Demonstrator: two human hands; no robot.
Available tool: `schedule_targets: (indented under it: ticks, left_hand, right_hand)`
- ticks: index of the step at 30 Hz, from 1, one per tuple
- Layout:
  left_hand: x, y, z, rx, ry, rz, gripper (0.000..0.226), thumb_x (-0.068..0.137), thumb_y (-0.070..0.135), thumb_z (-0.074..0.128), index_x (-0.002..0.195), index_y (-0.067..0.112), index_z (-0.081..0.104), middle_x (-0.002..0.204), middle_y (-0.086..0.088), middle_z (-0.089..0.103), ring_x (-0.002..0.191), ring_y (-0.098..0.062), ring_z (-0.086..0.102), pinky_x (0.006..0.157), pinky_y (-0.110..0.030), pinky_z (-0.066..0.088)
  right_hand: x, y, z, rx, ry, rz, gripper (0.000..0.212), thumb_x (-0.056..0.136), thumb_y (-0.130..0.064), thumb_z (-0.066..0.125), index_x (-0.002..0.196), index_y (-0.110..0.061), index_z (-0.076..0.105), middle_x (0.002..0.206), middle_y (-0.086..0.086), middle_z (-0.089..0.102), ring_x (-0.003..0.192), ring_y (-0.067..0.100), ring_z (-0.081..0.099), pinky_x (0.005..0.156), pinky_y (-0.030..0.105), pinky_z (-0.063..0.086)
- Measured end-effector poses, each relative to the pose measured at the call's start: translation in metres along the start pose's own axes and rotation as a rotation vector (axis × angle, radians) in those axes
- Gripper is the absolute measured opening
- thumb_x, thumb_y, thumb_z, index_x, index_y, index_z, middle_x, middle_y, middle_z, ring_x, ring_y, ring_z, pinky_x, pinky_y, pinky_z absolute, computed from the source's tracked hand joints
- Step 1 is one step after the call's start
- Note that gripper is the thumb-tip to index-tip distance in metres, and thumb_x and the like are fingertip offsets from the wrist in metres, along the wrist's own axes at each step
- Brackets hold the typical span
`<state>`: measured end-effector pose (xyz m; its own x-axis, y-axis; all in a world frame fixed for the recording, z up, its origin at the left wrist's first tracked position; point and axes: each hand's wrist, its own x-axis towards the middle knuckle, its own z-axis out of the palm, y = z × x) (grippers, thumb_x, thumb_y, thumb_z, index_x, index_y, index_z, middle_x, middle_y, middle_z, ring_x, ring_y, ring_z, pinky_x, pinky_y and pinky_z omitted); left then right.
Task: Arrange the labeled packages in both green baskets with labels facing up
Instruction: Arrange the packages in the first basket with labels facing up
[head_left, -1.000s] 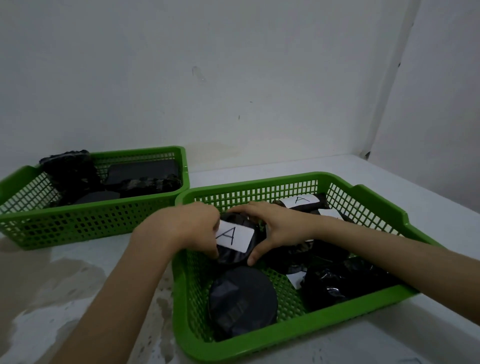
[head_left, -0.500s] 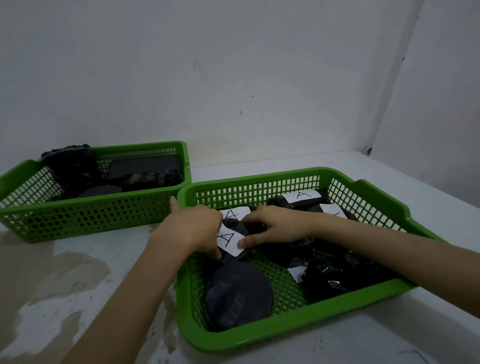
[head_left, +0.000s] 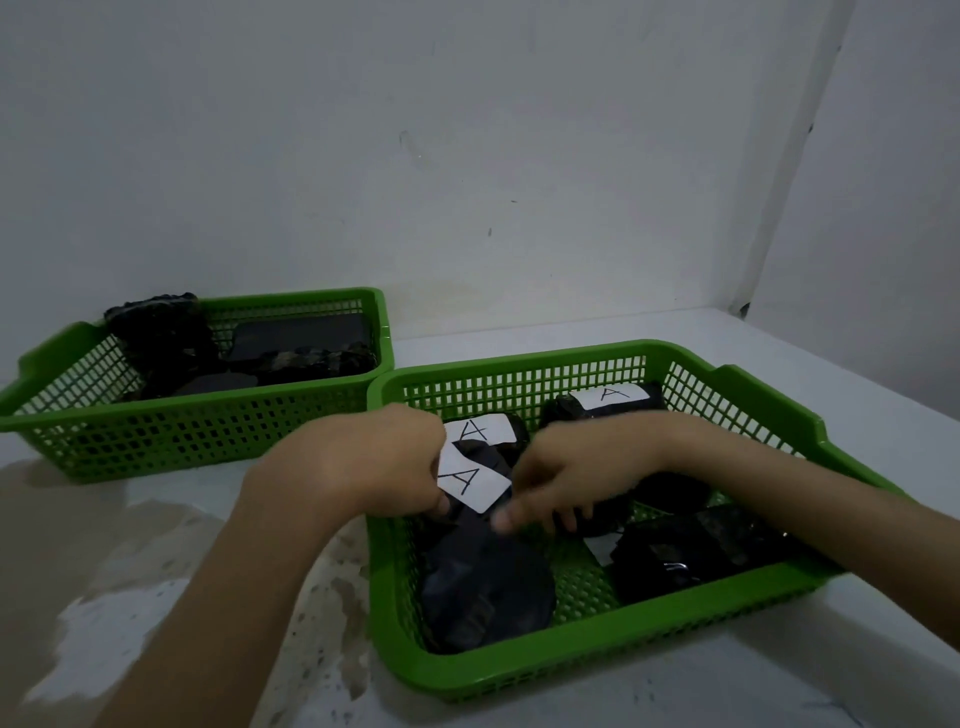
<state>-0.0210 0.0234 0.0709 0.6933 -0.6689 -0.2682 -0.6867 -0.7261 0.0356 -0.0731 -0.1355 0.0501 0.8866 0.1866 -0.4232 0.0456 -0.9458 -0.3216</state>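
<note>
Over the near green basket (head_left: 597, 670), the left hand (head_left: 363, 462) and right hand (head_left: 582, 473) curl their fingers around a black package (head_left: 480, 486), its "A" label up.

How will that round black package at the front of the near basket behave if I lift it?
The round black package looks wrapped in creased, glossy film, so it may be slippery. Its flat disc shape probably won't roll lying down. It shows no label, so it likely needs flipping.

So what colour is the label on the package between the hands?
White with a black handwritten A; the label sits on a black package, shown in the head view.
</note>
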Motion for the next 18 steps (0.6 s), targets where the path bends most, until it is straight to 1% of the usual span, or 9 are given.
schedule_targets:
  ticks: [2,5,8,10,11,12,14,16,18]
  left_hand:
    - [0.001,0.001,0.003,0.031,-0.027,-0.016,0.022,0.090,0.032,0.055,0.079,0.012,0.058,0.069,0.004,0.045,0.082,-0.020,0.052,0.071,-0.027,0.042]
    - [0.004,0.003,0.002,0.051,-0.017,-0.030,0.034,0.091,0.028,0.053,0.061,0.020,0.038,0.067,0.006,0.041,0.080,-0.019,0.051,0.070,-0.028,0.042]
    - [0.005,0.003,-0.001,0.057,-0.054,-0.027,0.035,0.089,0.034,0.056,0.061,0.020,0.039,0.066,0.005,0.041,0.067,-0.014,0.047,0.059,-0.024,0.039]
    - [0.003,0.002,-0.003,0.065,-0.090,-0.013,0.032,0.086,0.042,0.058,0.068,0.018,0.048,0.068,0.005,0.046,0.070,-0.014,0.049,0.057,-0.023,0.037]
    - [0.001,0.002,-0.005,0.059,-0.104,-0.003,0.031,0.085,0.045,0.058,0.077,0.015,0.057,0.073,0.004,0.051,0.076,-0.016,0.053,0.059,-0.023,0.039]
    - [-0.001,0.000,-0.006,0.043,-0.114,0.010,0.035,0.085,0.046,0.058,0.092,0.012,0.063,0.083,0.002,0.059,0.084,-0.017,0.056,0.064,-0.024,0.044]
    - [-0.006,-0.002,-0.010,-0.016,-0.116,0.052,0.039,0.085,0.045,0.057,0.112,0.018,0.062,0.104,0.005,0.063,0.100,-0.015,0.059,0.083,-0.028,0.049]
    - [-0.012,-0.003,-0.012,-0.064,-0.132,0.108,0.036,0.085,0.044,0.057,0.115,0.024,0.059,0.110,0.009,0.061,0.107,-0.011,0.058,0.095,-0.030,0.048]
    - [-0.012,-0.002,-0.011,-0.080,-0.162,0.140,0.032,0.088,0.043,0.054,0.114,0.026,0.060,0.116,0.009,0.063,0.110,-0.011,0.058,0.098,-0.033,0.047]
  right_hand:
    - [-0.001,-0.011,0.014,-0.084,-0.091,0.012,0.050,0.087,-0.048,0.051,0.104,-0.002,0.060,0.075,0.002,0.059,0.070,0.016,0.055,0.058,0.019,0.042]
    - [-0.005,-0.017,0.030,-0.001,-0.033,0.036,0.048,0.087,-0.040,0.057,0.121,-0.007,0.048,0.098,0.004,0.060,0.086,0.018,0.054,0.068,0.023,0.043]
    - [-0.014,-0.018,0.036,0.165,0.062,0.070,0.048,0.085,-0.038,0.061,0.118,-0.011,0.041,0.081,-0.007,0.047,0.075,0.010,0.046,0.061,0.021,0.038]
    - [-0.019,-0.016,0.037,0.305,0.119,0.094,0.044,0.082,-0.035,0.065,0.115,-0.016,0.042,0.089,-0.006,0.051,0.077,0.011,0.047,0.062,0.022,0.039]
    - [-0.022,-0.014,0.035,0.378,0.154,0.100,0.044,0.080,-0.033,0.068,0.114,-0.020,0.042,0.091,-0.007,0.052,0.076,0.009,0.049,0.061,0.021,0.040]
    - [-0.025,-0.013,0.032,0.427,0.185,0.099,0.046,0.078,-0.030,0.070,0.114,-0.023,0.042,0.091,-0.011,0.051,0.074,0.005,0.049,0.058,0.017,0.040]
    - [-0.033,-0.009,0.022,0.427,0.241,0.098,0.055,0.075,-0.028,0.073,0.121,-0.025,0.042,0.090,-0.019,0.047,0.076,0.000,0.050,0.060,0.011,0.041]
    - [-0.040,-0.007,0.014,0.375,0.308,0.087,0.055,0.073,-0.026,0.075,0.121,-0.023,0.049,0.091,-0.020,0.049,0.084,0.004,0.056,0.068,0.015,0.047]
    - [-0.045,-0.006,0.013,0.240,0.374,0.059,0.053,0.072,-0.023,0.076,0.119,-0.023,0.052,0.096,-0.015,0.049,0.095,0.011,0.055,0.078,0.022,0.049]
